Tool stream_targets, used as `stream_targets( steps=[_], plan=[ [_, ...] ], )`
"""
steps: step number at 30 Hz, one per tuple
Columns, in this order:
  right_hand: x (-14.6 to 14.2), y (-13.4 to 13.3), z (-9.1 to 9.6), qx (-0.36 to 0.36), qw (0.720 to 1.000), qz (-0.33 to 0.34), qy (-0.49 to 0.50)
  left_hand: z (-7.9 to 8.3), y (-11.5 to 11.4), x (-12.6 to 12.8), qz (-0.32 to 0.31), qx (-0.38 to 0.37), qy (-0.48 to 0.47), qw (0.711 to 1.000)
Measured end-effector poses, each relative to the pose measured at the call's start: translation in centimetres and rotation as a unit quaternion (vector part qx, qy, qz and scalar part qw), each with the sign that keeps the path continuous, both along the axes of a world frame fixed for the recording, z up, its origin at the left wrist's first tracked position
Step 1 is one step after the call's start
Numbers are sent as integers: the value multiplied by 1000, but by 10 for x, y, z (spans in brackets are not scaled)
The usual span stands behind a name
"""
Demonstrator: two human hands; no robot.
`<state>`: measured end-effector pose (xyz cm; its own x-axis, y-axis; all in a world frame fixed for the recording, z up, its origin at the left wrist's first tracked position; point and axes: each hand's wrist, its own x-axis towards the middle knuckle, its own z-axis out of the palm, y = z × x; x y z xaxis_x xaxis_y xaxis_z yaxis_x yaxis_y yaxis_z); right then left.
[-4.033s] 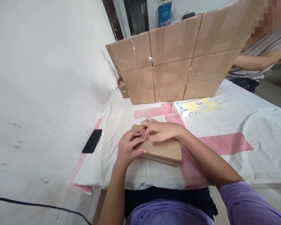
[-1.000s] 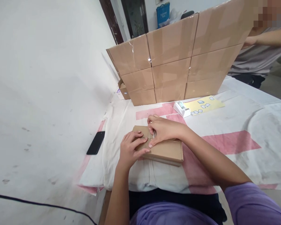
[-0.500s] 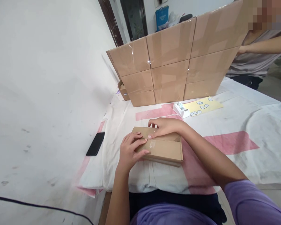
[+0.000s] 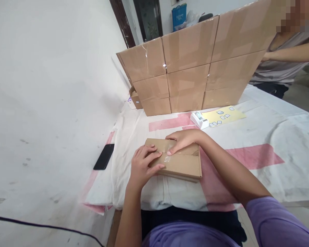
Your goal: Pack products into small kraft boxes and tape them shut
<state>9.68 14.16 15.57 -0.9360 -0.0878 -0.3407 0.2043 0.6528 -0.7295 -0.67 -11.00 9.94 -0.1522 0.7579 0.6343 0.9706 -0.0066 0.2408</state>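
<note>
A small flat cardboard box (image 4: 182, 166) lies on the cloth in front of me, its two top flaps meeting along a lengthwise seam. A short piece of clear tape (image 4: 167, 159) crosses that seam. My left hand (image 4: 145, 163) rests over the box's left end, with fingers spread on the top and holding the flaps down. From the far side, my right hand (image 4: 182, 140) grips the box; its thumb presses on top by the tape, while the other fingers bend over the far edge, partly hidden. Beyond the box stands a white tape dispenser (image 4: 199, 120).
A yellow sheet with several small stickers (image 4: 234, 115) lies beside the dispenser. Behind stands a tall taped cardboard panel (image 4: 187, 79). A black phone (image 4: 104, 156) lies at left near the wall. Another person's arm (image 4: 293, 54) shows beyond the panel at right.
My right hand has shifted slightly to the right, its thumb sliding along the seam, and its fingers now reach over the far edge. My left hand and the box stay put.
</note>
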Motion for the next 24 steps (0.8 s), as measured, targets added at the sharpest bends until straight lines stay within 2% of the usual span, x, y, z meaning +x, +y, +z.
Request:
stream_targets(
  steps=[5,9,12,14,16,17,18,19,20,21,22,24],
  plan=[
    [1,0,3,-29,999,14,-15,5,0,27,24,-53,104,993],
    [2,-2,4,-5,1000,11,-12,-1,3,48,5,-19,87,996],
    [0,-3,0,1,1000,8,13,-7,3,51,6,2,78,997],
    [0,7,-5,-13,999,-18,36,-10,4,49,3,17,88,996],
    [6,31,-10,-13,992,-99,73,-13,3,47,-2,38,101,994],
    [12,49,-12,4,980,-171,102,-14,3,46,-4,48,108,993],
    [22,69,-15,33,958,-251,137,-17,2,46,-2,56,114,992],
    [34,91,-18,75,920,-341,175,-21,2,46,1,62,122,991],
    [48,113,-22,131,868,-430,210,-27,2,46,7,68,131,989],
    [63,135,-26,164,839,-470,219,-33,2,46,17,80,141,987],
    [78,153,-33,185,826,-487,217,-41,3,47,26,100,153,983],
    [104,182,-49,204,823,-493,197,-57,7,48,47,159,168,972]
  ],
)
